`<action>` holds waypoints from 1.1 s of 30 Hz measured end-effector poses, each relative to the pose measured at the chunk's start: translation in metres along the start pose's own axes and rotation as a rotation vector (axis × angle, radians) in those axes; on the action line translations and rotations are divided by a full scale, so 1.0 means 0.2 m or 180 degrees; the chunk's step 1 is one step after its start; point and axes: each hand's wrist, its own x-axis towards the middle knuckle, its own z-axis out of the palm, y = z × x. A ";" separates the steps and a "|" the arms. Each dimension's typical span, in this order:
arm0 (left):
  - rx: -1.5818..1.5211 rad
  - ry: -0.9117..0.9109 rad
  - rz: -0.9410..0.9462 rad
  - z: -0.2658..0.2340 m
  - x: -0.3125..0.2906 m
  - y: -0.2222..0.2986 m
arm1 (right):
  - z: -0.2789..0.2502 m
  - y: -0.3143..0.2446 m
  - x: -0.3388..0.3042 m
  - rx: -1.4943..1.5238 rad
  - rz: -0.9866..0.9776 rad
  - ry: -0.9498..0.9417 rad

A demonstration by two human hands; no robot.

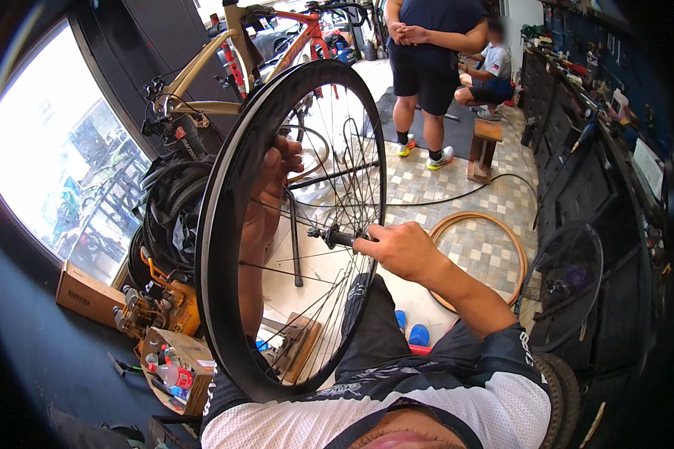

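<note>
A black deep-rim bicycle wheel [219,247] with no tyre stands upright and tilted before me, over my lap. Behind its spokes my left forearm rises, and my left hand [275,161] is closed at the upper left part of the rim, its fingers curled; the rim and spokes partly cover it. At the centre sits the black hub [340,237]. My right hand [403,248] pinches the hub's right end between thumb and fingers. Whether a small part lies inside that pinch is hidden.
A tan bicycle frame [202,75] hangs beyond the wheel. A tan hoop [522,258] and a wooden stool [486,142] are on the tiled floor. A box of bottles [174,374] stands at left. Two people are farther back; dark tool cabinets [577,172] line the right.
</note>
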 end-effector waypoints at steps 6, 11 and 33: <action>-0.0224 -0.0218 0.0214 -0.01 0.01 -0.06 | -0.07 0.06 -0.08 -0.0183 -0.0004 -0.0127; -0.0023 0.0013 0.0279 -0.04 -0.01 -0.02 | -0.32 0.14 -0.22 -0.0673 0.0601 -0.0239; -0.0484 -0.0486 0.0551 -0.04 0.02 -0.09 | -0.21 -0.15 -0.13 0.2136 0.1077 0.1065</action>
